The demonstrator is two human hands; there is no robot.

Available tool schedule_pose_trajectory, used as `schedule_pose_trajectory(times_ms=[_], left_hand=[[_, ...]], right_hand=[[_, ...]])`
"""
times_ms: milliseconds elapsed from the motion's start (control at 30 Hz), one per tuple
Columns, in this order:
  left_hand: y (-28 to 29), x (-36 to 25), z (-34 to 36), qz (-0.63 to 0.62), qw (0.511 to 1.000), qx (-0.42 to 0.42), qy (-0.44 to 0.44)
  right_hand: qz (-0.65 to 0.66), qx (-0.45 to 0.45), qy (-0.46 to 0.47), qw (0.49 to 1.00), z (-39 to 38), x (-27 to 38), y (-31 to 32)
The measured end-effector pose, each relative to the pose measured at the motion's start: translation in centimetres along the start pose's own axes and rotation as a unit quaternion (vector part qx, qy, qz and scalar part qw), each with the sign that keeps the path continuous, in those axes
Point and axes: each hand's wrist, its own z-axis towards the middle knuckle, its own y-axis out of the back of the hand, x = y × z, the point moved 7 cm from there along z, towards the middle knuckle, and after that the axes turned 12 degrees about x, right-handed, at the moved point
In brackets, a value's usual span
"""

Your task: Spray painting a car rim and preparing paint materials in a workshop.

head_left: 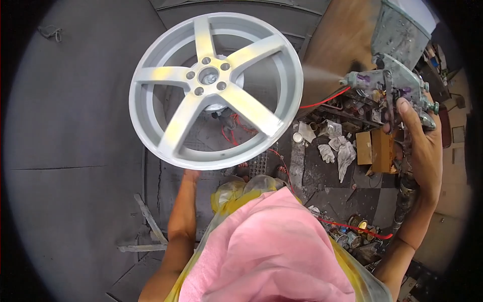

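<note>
A five-spoke car wheel rim (173,128), light grey-white with yellowish patches on its spokes, faces up in front of me. My right hand (421,136) is closed round a paint-stained spray gun (402,83), thumb along its side, to the right of the rim. From its nozzle a pale mist (322,74) streams left onto the rim's right edge. The gun's cup (400,35) is grey and spattered. My left hand (191,174) reaches under the rim's near edge; its fingers are hidden there, so I cannot tell whether they grip it.
A red hose (352,229) trails across the floor. Crumpled white paper (345,157), an open cardboard box (381,151) and several used cans (354,237) lie to the right. Brown board (337,40) stands behind the gun. Strips of wood (150,219) lie at lower left.
</note>
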Motion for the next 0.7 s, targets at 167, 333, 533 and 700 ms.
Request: schedule_pose_trajectory(times_ms=[167,333,533,700], left_hand=[[1.3,-7.6,4.0,-0.006,1.0,-0.022,-0.016],[-2.7,-4.6,6.7,-0.006,1.0,-0.005,0.011],[-0.6,-1.4,3.3,-0.019,0.999,-0.037,-0.028],[-0.8,-1.2,2.6,-0.032,0.998,-0.036,-0.038]], right_hand=[[0.026,0.05,-0.026,0.998,-1.1,0.4,-0.7],[0.013,-0.028,-0.04,0.999,-4.3,1.6,-0.4],[0.0,0.017,0.017,1.0,-1.0,0.5,-1.7],[-0.034,-0.024,-0.02,0.999,-0.2,0.9,-0.9]])
